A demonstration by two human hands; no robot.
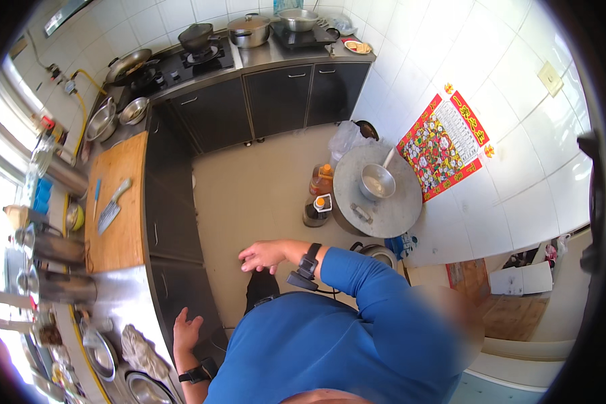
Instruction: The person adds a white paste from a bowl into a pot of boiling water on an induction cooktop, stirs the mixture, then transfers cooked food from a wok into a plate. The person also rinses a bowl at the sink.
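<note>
My left hand (pixel 187 331) hangs beside the dark cabinet under the steel counter, fingers apart and nothing in it. In front of my body, my right hand (pixel 261 256) is over the tiled floor, fingers loosely curled with no object visible in them. Both wrists wear black straps. On the counter to the left lies a wooden cutting board (pixel 131 212), bearing a cleaver (pixel 114 206) and a thin blue-handled tool (pixel 97 194). A crumpled cloth (pixel 140 352) lies on the counter near my left hand, beside a metal basin (pixel 149 390).
A round metal-topped stand (pixel 353 174) holds a saucepan (pixel 377 182); plastic bottles (pixel 316 212) stand on the floor beside it. Along the back are a gas stove (pixel 179 68), a lidded pot (pixel 249 33) and a plate of food (pixel 357 47). Metal bowls (pixel 134 110) sit at the corner.
</note>
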